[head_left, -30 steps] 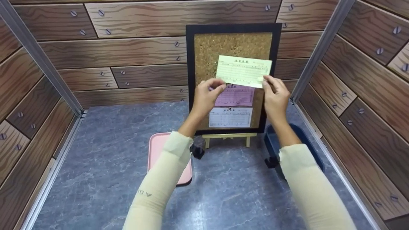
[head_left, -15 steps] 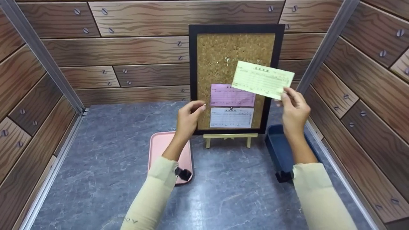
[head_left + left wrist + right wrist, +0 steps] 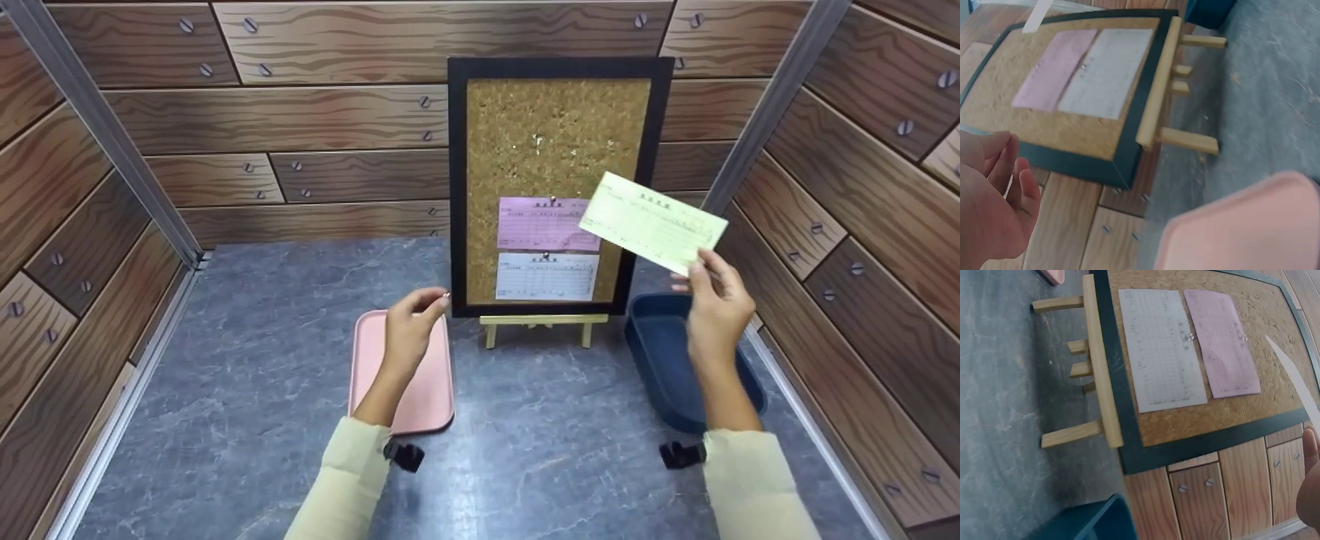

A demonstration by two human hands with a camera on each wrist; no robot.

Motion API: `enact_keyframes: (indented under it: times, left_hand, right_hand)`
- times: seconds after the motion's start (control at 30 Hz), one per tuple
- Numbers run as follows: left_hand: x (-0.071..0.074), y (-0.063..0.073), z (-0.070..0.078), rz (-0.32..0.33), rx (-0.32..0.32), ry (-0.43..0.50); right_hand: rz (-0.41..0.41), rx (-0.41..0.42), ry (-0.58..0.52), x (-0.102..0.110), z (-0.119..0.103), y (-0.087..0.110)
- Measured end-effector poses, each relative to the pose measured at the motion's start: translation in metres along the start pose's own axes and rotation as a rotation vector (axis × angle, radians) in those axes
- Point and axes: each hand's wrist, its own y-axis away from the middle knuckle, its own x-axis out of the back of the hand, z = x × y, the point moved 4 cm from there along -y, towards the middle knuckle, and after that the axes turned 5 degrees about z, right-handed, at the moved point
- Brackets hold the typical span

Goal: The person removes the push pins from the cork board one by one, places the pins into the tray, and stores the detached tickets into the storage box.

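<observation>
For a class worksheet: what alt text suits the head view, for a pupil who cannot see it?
A person's right hand holds a pale yellow-green slip partly in front of a framed corkboard, where a purple slip is pinned above a white slip. The left hand pinches a tiny object; a pink tray and dark blue bin sit on a grey surface.

Yellow-green slip [image 3: 651,223], left hand [image 3: 409,324], right hand [image 3: 718,309] now lower
</observation>
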Motion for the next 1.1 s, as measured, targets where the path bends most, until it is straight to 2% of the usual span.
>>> enact_keyframes:
  times: [0.17, 0.37, 0.7, 0.9, 1.1]
  left_hand:
    - [0.016, 0.007, -0.016, 0.014, 0.057, -0.029]
    - [0.029, 0.017, -0.034, 0.010, 0.077, -0.056]
    - [0.034, 0.030, -0.070, 0.007, 0.132, -0.102]
    - [0.036, 0.035, -0.087, 0.001, 0.161, -0.222]
    - [0.040, 0.038, -0.096, -0.016, 0.188, -0.340]
  right_hand:
    - [0.038, -0.048, 0.018, 0.025, 0.012, 0.006]
    - [0.099, -0.087, 0.019, 0.060, 0.030, 0.013]
    - [0.160, -0.197, 0.121, 0.103, 0.053, 0.027]
    - [0.199, -0.194, 0.171, 0.123, 0.061, 0.033]
    - [0.202, -0.243, 0.260, 0.136, 0.068, 0.038]
